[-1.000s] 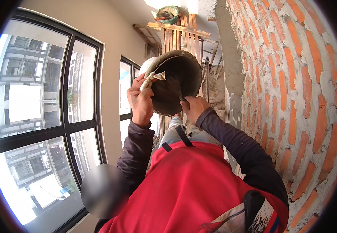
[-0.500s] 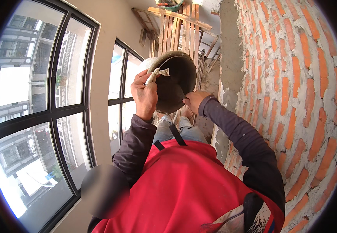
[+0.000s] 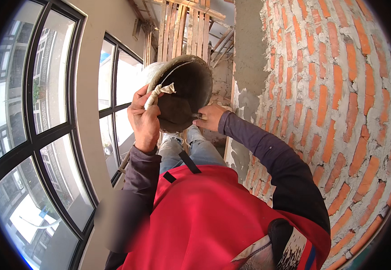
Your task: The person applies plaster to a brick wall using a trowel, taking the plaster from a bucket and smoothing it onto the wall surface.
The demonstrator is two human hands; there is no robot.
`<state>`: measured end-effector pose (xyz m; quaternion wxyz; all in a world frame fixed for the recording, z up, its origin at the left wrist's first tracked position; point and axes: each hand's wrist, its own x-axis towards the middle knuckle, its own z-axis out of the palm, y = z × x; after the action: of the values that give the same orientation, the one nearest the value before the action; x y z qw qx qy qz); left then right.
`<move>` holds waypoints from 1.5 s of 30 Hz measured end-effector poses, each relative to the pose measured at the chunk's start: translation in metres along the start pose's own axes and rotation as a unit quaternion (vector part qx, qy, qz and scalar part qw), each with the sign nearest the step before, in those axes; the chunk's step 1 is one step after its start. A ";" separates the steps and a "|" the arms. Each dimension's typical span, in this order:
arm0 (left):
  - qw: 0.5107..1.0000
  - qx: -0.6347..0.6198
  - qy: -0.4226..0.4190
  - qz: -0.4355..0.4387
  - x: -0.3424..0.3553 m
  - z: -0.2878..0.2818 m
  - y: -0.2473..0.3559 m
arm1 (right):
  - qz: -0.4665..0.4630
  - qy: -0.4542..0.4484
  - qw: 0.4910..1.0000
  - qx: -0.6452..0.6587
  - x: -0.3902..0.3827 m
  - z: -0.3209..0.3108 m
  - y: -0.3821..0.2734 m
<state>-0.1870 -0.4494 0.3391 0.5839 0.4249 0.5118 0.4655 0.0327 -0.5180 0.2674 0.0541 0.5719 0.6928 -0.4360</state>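
Observation:
A mortar-stained bucket (image 3: pixel 194 67) is tipped so that its dark mouth faces me, in front of my legs. My left hand (image 3: pixel 144 119) is closed round the bucket's handle (image 3: pixel 152 98), where a pale cloth is wrapped and knotted. At the right side of the rim, my right hand (image 3: pixel 212 116) grips the short handle of a trowel (image 3: pixel 183 110). Its dark blade lies inside the bucket and is hard to tell from the grey interior. How much the bucket holds is too dark to make out.
An unfinished brick wall (image 3: pixel 321 103) with rough mortar joints runs along my right, beside a grey plastered strip (image 3: pixel 249 49). Black-framed windows (image 3: pixel 33 144) line the left. Wooden planks (image 3: pixel 184 31) form a platform beyond the bucket.
The view has swung, so bucket and hands appear farther left. More of the trowel's handle shows at my right hand. My left hand keeps its grip on the bucket handle.

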 end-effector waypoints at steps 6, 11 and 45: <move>0.998 0.052 0.006 -0.029 0.007 -0.033 -0.036 | 0.104 0.057 0.993 0.024 0.025 0.046 0.006; 0.997 0.028 0.055 -0.051 0.024 -0.045 -0.080 | 0.116 0.114 0.986 0.035 0.041 0.081 0.020; 0.907 0.237 0.224 -0.267 -0.013 -0.201 -0.316 | 0.312 0.248 0.898 0.187 0.067 0.121 0.230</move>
<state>-0.3523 -0.5236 0.0111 0.4380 0.2833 0.8186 0.2402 0.1517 -0.5565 0.0294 -0.0945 0.8479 0.3754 -0.3623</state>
